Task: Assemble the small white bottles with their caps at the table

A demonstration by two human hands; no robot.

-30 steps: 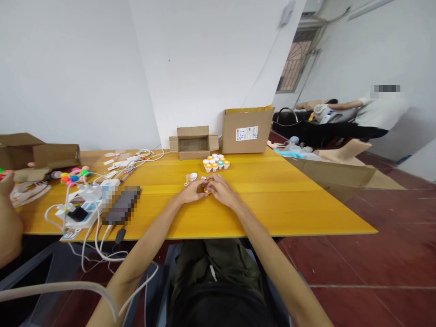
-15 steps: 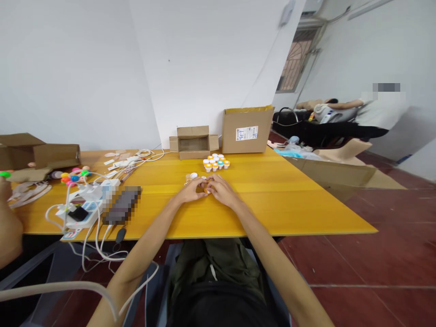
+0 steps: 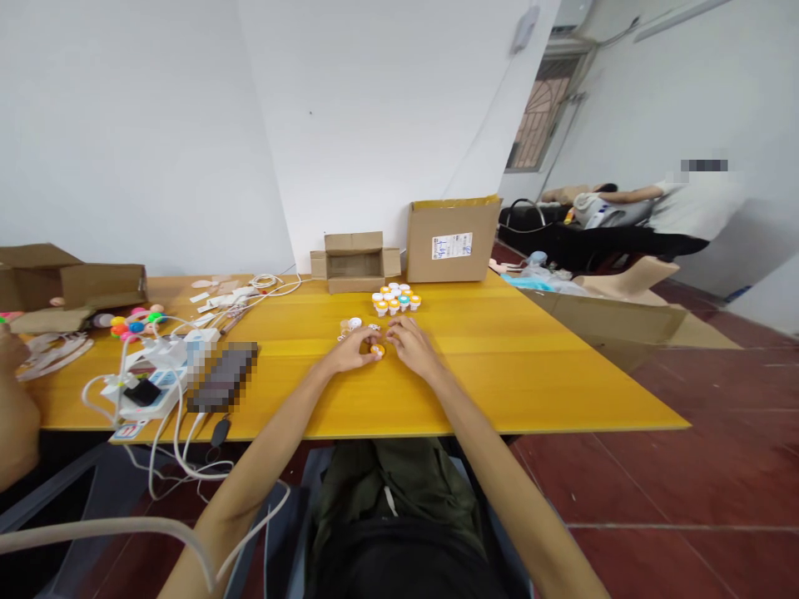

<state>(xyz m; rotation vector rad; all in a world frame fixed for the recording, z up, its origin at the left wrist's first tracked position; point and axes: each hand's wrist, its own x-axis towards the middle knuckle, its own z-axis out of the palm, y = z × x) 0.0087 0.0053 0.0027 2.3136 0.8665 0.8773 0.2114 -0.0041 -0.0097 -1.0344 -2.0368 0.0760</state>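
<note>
A person sits at a yellow table (image 3: 499, 366) that fills the middle of the frame, both bare forearms reaching up from the bottom edge. The left hand (image 3: 350, 353) rests on the tabletop at centre, its fingertips pinched narrowly on a small orange-topped cap piece (image 3: 377, 350). The right hand (image 3: 409, 343) lies just beside it, fingers loosely curled over the table and holding nothing that can be made out. Just above the hands, a few tiny loose white parts (image 3: 354, 323) lie scattered, and beyond them stands a tight cluster of small white cups with orange and blue tops (image 3: 395, 299). Further back are a small open cardboard box (image 3: 354, 261) and a taller closed carton (image 3: 454, 238). At centre left sit a white power strip with cables (image 3: 150, 383) and some colourful balls (image 3: 134, 323). Another person's arm (image 3: 16, 399) shows at the left edge.
</note>
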